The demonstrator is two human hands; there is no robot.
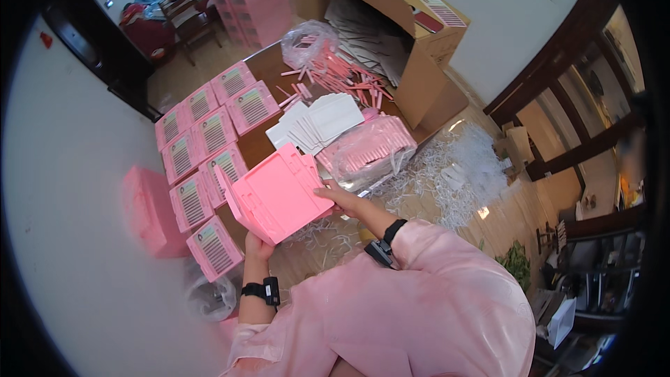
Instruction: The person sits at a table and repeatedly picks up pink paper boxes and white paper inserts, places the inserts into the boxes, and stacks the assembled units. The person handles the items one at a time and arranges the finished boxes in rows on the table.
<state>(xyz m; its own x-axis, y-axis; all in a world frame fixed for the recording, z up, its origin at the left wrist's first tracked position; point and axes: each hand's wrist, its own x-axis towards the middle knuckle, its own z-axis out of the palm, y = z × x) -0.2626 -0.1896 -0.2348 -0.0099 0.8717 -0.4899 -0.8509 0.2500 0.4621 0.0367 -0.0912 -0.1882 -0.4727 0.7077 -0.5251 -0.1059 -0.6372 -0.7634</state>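
Note:
Between my hands is a pink plastic case (283, 192), tilted, with moulded ridges on its face and a raised flap along its left side. My left hand (259, 244) grips its lower edge from beneath, most of the fingers hidden behind it. My right hand (336, 196) holds the right edge, with its fingers on the rim. Just beyond the case lies a fan of white cards or envelopes (317, 120). Next to them sits a clear bag of pink plastic pieces (370, 145).
Pink labelled packs (213, 130) stand in rows on the table's left. Loose pink sticks (349, 77) lie before a large open cardboard box (427, 91). White paper shreds (453, 174) cover floor at the right. Pink drawer units (258, 3) stand behind, near a chair (187, 17).

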